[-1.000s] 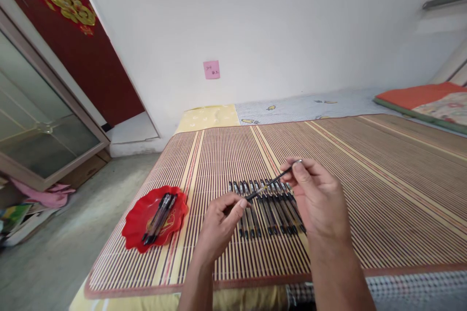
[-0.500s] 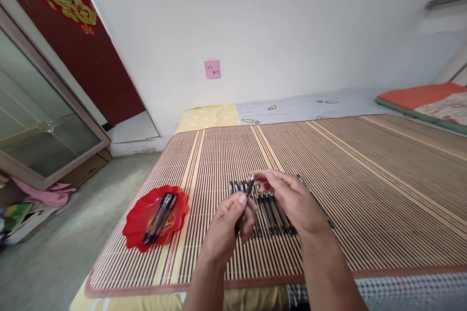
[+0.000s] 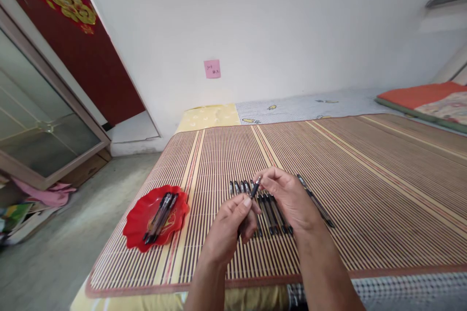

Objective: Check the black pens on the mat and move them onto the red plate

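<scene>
My left hand (image 3: 228,228) is closed round the lower part of a black pen (image 3: 254,189), which points up and to the right. My right hand (image 3: 288,200) pinches the pen's upper end with thumb and forefinger. Both hands hover just above a row of several black pens (image 3: 270,206) lying side by side on the striped bamboo mat (image 3: 365,180). Another thin dark pen part (image 3: 316,201) lies on the mat just right of my right hand. To the left stands a red plate (image 3: 140,221) with a few black pens (image 3: 160,211) in it.
The mat covers a low bed whose front edge (image 3: 233,284) runs just under my forearms. The concrete floor (image 3: 47,262) lies to the left, with a glass-door cabinet (image 3: 40,121) and clutter. A folded orange blanket (image 3: 423,97) sits at the far right. The white wall carries a pink note (image 3: 212,69).
My right hand came down and left from holding a thin refill at its far end; both hands now meet on one pen. A thin part now lies on the mat at right.
</scene>
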A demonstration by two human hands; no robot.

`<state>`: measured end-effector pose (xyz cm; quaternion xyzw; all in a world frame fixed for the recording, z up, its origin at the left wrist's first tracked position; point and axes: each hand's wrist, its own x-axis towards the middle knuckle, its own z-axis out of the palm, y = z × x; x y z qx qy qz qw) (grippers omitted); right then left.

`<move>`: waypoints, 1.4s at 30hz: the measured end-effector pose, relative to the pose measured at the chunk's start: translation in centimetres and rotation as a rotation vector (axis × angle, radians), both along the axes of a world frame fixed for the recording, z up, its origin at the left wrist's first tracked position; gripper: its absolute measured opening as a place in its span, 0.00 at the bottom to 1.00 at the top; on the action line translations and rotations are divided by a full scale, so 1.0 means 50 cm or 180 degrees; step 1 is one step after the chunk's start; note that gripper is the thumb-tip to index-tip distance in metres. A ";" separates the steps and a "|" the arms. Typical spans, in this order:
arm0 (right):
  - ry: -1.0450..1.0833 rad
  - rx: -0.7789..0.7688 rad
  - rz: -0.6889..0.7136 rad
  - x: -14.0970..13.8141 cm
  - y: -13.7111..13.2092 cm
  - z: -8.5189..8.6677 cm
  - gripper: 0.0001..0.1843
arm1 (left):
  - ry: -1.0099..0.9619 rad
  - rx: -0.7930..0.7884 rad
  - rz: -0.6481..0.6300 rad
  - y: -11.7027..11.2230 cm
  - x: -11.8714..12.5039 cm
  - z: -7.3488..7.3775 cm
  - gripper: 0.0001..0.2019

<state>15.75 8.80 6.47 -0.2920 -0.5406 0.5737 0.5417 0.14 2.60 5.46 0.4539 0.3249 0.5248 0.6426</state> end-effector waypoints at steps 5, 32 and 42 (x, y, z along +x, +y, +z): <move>0.0177 -0.0010 0.0041 0.001 -0.003 -0.002 0.15 | 0.0000 -0.0006 0.0010 -0.002 0.000 -0.001 0.17; 0.0312 0.0022 0.0058 0.009 -0.001 -0.001 0.18 | 0.0106 0.0027 0.0001 -0.004 0.005 -0.002 0.15; -0.0214 0.0102 0.0248 0.013 -0.010 0.008 0.06 | 0.0161 0.0031 -0.0005 -0.003 0.006 0.000 0.17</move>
